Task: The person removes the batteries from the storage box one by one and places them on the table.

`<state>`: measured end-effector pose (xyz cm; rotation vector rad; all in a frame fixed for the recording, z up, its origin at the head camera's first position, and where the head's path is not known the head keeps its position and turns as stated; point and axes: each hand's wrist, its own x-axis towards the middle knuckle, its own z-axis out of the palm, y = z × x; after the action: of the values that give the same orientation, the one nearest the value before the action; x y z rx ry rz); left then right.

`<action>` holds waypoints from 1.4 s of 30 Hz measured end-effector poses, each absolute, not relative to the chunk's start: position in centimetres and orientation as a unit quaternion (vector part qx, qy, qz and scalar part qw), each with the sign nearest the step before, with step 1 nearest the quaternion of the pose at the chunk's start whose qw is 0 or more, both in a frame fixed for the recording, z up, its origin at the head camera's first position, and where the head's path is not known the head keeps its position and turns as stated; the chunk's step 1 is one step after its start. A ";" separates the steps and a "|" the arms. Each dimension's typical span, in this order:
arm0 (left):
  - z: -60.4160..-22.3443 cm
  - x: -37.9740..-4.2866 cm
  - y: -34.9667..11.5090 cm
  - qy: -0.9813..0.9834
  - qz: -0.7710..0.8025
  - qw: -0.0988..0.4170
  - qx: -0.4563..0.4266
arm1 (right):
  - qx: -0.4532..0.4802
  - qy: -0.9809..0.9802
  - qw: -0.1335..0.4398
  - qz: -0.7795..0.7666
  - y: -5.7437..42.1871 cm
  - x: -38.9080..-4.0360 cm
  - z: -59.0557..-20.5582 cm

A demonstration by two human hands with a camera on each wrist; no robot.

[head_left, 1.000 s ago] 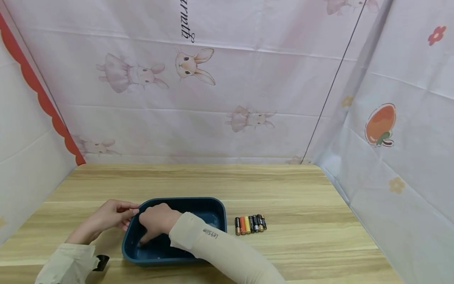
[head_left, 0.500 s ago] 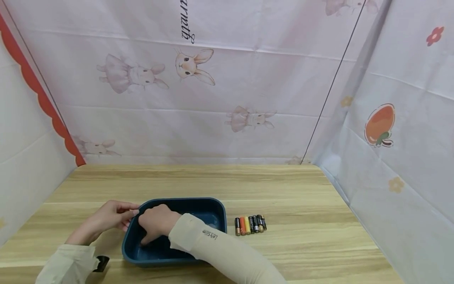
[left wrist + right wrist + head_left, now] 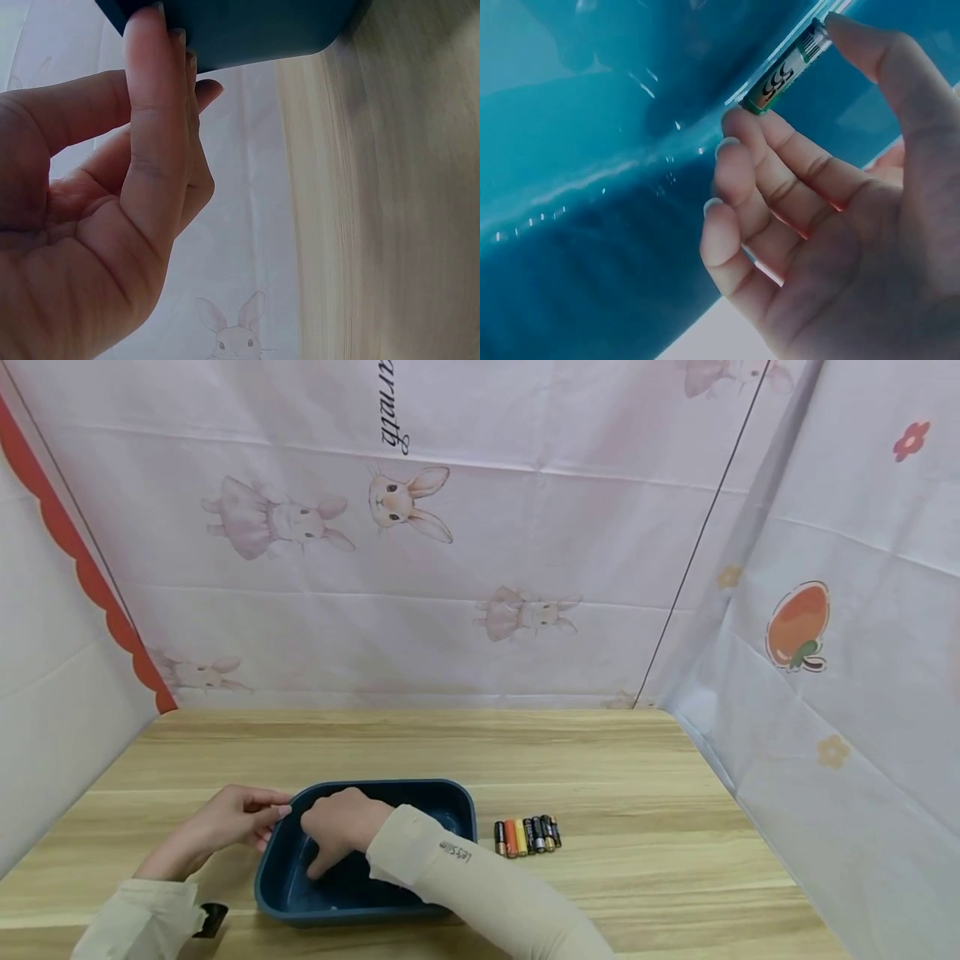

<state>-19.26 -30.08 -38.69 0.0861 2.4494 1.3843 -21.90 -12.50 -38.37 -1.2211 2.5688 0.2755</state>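
A deep blue rectangular box point(image 3: 337, 916) stands on the wooden table. My right hand point(image 3: 337, 827) reaches down inside it. In the right wrist view a small green and silver battery point(image 3: 784, 73) is pinched endwise between thumb and fingertips, beside the box's glossy inner surface; the head view hides this battery. At the box's back left corner my left hand point(image 3: 228, 822) touches the outer wall, its thumb tip right at the rim. The left wrist view shows those fingers point(image 3: 154, 112) fairly straight, tips against the wall.
Several batteries point(image 3: 522, 837), black, orange and yellow, lie side by side in a row just right of the box. A black strap end point(image 3: 211, 920) hangs by the left cuff. Printed cloth walls enclose the table's back and sides.
My right hand has shifted slightly to the right inside the box. The left hand keeps its place at the corner, and the row of batteries stays put.
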 end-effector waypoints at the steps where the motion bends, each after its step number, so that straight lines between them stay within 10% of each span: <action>1: -38.7 -19.3 -30.1 0.858 0.485 0.163 0.031 | -0.424 0.890 0.140 0.095 -12.4 -21.9 -38.2; 42: -38.7 -18.7 -29.7 0.865 0.476 0.153 0.031 | -0.463 0.884 0.039 -0.054 -1.2 -22.2 -30.9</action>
<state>-18.72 -29.75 -38.73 0.0902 2.4821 1.3653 -22.23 -1.22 -30.91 -1.4202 2.7106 -0.1641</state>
